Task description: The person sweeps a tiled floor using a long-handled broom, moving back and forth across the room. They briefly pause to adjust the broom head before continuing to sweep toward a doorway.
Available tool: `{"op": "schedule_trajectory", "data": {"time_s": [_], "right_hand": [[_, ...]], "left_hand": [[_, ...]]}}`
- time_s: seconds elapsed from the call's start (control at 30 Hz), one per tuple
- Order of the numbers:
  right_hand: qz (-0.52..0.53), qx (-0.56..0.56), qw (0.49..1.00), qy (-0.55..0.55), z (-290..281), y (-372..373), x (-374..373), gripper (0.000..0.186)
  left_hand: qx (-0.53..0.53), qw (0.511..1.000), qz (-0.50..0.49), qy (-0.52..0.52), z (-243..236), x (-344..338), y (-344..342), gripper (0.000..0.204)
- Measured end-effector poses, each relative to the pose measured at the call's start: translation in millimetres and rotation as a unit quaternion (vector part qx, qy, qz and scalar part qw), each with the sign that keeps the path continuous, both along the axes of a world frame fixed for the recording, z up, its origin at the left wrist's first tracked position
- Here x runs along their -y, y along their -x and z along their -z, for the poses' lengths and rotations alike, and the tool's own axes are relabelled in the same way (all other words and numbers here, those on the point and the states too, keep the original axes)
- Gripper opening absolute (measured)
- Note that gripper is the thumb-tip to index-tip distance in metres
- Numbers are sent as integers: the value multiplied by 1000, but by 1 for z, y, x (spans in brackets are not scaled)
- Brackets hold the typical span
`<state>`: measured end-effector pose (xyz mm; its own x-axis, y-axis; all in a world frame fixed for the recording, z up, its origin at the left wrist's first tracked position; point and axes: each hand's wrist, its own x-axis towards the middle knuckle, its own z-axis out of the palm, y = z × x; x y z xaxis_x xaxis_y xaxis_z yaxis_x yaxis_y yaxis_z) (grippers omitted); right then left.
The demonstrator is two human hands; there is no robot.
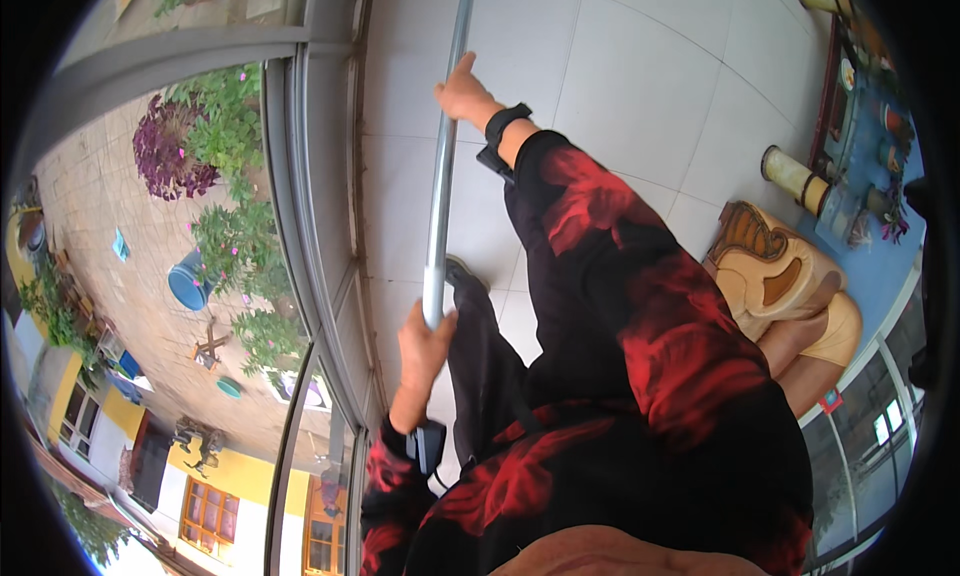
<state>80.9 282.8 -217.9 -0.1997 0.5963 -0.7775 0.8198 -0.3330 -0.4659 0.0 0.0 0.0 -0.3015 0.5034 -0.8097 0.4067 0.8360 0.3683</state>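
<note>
A long silvery metal pole [440, 216] runs from the top edge of the head view down toward my body, over pale floor tiles. My left hand [424, 351] is closed round the lower part of the pole, just left of my dark-trousered leg. Higher up, my right hand [465, 94] grips the same pole, its forearm reaching in from the lower right in a black sleeve with red patterns. The pole's far end is out of view.
A glazed window frame [310, 176] runs along my left; through it show plants [235, 246], a paved yard and buildings. At right stand a carved tan armchair [785, 281], a pale cylindrical pot [795, 181] and potted plants [890, 211]. White tiled floor [640, 86] stretches ahead.
</note>
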Motion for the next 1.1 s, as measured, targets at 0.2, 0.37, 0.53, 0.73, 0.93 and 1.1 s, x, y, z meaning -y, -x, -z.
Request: {"op": "schedule_trajectory", "data": {"time_s": [0.2, 0.37, 0.53, 0.73, 0.93, 1.1], "right_hand": [[-84, -68, 994, -35, -5, 53, 179, 45], [105, -101, 976, 164, -46, 79, 373, 84], [68, -124, 942, 304, -109, 82, 569, 91], [168, -115, 911, 359, -114, 102, 580, 87], [279, -153, 928, 195, -54, 84, 371, 76], [237, -121, 961, 81, 9, 66, 193, 68]], "left_hand": [[5, 996, -47, 76, -78, 200, 38, 29], [-11, 995, -66, 69, -149, 403, 67, 27], [-75, 980, 12, 184, -253, 578, 52, 28], [-106, 964, -56, 237, -263, 553, 64, 28], [-54, 993, -15, 103, -134, 385, 62, 29], [-54, 998, 12, 7, -21, 165, 47, 29]]}}
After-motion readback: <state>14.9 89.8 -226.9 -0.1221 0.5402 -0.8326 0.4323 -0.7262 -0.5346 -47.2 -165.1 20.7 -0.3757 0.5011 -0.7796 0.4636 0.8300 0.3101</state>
